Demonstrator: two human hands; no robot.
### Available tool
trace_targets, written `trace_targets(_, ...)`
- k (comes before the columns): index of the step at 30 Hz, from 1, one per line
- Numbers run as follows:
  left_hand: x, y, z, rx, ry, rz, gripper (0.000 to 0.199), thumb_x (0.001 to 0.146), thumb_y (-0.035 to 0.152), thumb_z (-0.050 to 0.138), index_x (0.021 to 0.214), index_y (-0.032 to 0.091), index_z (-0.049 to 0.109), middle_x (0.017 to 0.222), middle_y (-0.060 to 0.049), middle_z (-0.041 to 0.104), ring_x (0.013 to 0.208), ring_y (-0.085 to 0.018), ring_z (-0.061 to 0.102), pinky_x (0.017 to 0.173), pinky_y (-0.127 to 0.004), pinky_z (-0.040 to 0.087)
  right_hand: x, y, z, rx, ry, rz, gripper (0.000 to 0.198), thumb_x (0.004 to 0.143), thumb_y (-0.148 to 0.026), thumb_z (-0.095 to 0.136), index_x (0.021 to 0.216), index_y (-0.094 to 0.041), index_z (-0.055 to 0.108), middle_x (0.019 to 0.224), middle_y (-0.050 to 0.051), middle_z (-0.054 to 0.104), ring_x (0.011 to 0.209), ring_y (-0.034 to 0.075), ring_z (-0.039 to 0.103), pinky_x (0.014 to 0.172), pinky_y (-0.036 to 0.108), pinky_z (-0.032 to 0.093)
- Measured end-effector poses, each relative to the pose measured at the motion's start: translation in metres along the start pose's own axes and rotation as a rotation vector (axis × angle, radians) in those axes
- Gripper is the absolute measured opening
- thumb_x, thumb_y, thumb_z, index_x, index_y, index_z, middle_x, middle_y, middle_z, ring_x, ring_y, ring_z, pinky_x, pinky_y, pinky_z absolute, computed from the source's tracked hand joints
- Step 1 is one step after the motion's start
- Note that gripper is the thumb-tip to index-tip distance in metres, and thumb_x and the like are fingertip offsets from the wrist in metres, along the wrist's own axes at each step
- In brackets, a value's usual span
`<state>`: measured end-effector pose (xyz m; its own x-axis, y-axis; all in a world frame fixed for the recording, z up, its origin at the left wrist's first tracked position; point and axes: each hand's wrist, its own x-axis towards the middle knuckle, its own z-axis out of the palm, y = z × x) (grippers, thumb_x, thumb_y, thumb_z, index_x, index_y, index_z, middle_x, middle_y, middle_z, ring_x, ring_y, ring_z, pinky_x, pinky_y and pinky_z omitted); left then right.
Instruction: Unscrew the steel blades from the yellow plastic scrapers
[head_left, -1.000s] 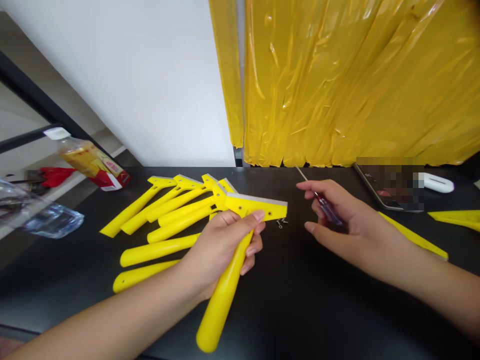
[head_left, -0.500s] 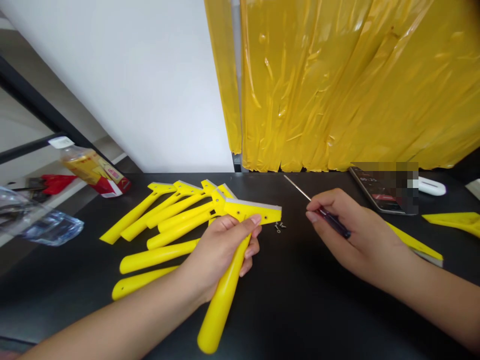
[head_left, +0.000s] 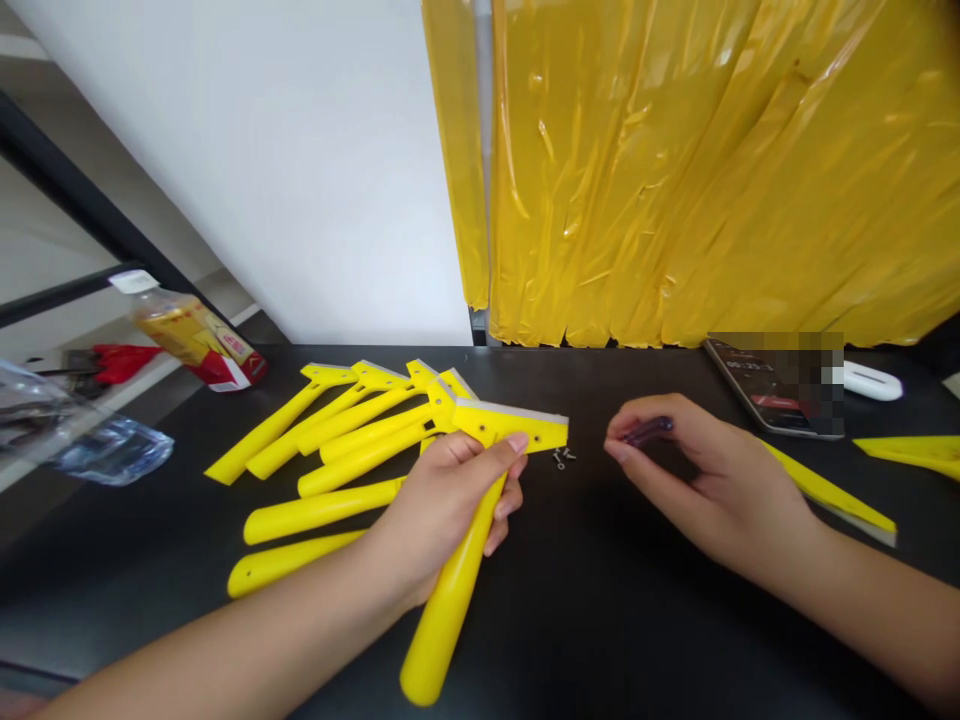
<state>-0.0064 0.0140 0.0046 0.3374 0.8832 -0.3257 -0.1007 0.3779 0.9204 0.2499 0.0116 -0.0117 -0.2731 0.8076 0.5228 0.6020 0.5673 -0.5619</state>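
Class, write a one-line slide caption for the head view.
Left hand grips a yellow scraper, right hand a dark tool handle, with small fasteners between.

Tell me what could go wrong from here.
The tiny metal fasteners lie loose on the black table, by the held scraper's head in view; a brush could scatter them.

The left hand's thumb sits close to the pale strip along that head; if it's sharp, a slip might nick it.

The right hand seems to pinch the dark-handled tool with few fingers, so it might twist loose.
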Motion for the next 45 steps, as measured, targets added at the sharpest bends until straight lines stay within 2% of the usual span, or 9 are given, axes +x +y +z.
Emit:
trace_targets(3, 0.0, -0.0008, -0.0001, -0.003, 0.002, -0.006, 0.039, 0.1, 0.05, 0.071, 0.081, 0.018, 0.059, 0.056, 0.005, 0.051, 0.04, -0.006, 0.043, 0.041, -0.017, 0.034, -0.002, 0.0047, 0.003, -0.015, -0.003, 0.037, 0.007, 0.106, -0.036, 0.064, 0.11, -0.029, 0.063, 0.099, 0.004, 0.079, 0.086, 0.023, 0.077, 0.075, 0.037, 0.06)
trace_targets(13, 0.0008, -0.0013, 0.0011, -0.001, 0.01, -0.006, 0.04, 0.093, 0.05, 0.079, 0.08, 0.019, 0.059, 0.057, 0.005, 0.051, 0.041, -0.007, 0.043, 0.04, -0.018, 0.035, 0.0005, 0.0079, 0.0046, -0.073, -0.039, -0.04, 0.003, 0.107, -0.03, 0.063, 0.109, -0.028, 0.063, 0.096, 0.002, 0.079, 0.082, 0.019, 0.076, 0.072, 0.032, 0.057)
trace_targets(19, 0.0008, -0.0013, 0.0027, 0.013, 0.019, 0.008, 0.037, 0.098, 0.049, 0.071, 0.08, 0.019, 0.058, 0.057, 0.005, 0.05, 0.042, -0.007, 0.041, 0.041, -0.018, 0.035, 0.0004, 0.0067, 0.0035, -0.073, -0.048, -0.047, 0.003, 0.107, -0.03, 0.063, 0.109, -0.028, 0.063, 0.095, 0.001, 0.078, 0.079, 0.019, 0.075, 0.071, 0.032, 0.056)
trace_targets(26, -0.0018, -0.0017, 0.0055, -0.069, 0.073, 0.022, 0.026, 0.096, 0.039, 0.068, 0.081, 0.019, 0.06, 0.062, 0.002, 0.05, 0.054, -0.011, 0.043, 0.044, -0.02, 0.037, -0.0016, 0.011, 0.0051, -0.109, -0.058, -0.06, 0.004, 0.107, -0.028, 0.063, 0.111, -0.028, 0.061, 0.096, 0.0, 0.077, 0.082, 0.017, 0.075, 0.073, 0.03, 0.056)
trace_targets(36, 0.0002, -0.0025, 0.0043, -0.023, 0.056, 0.004, 0.031, 0.1, 0.043, 0.065, 0.082, 0.019, 0.057, 0.06, 0.004, 0.048, 0.05, -0.01, 0.041, 0.044, -0.02, 0.037, -0.0022, 0.0062, -0.0007, -0.167, -0.058, -0.114, 0.005, 0.107, -0.029, 0.063, 0.111, -0.028, 0.059, 0.096, 0.004, 0.073, 0.083, 0.02, 0.072, 0.074, 0.036, 0.055)
trace_targets(45, -0.0003, -0.0036, 0.0057, -0.019, 0.062, 0.009, 0.031, 0.1, 0.043, 0.066, 0.082, 0.019, 0.057, 0.06, 0.004, 0.049, 0.049, -0.009, 0.042, 0.043, -0.019, 0.038, -0.0022, 0.0068, -0.0017, -0.176, -0.028, -0.139, 0.004, 0.107, -0.028, 0.063, 0.111, -0.027, 0.062, 0.095, 0.004, 0.073, 0.082, 0.019, 0.072, 0.072, 0.034, 0.056)
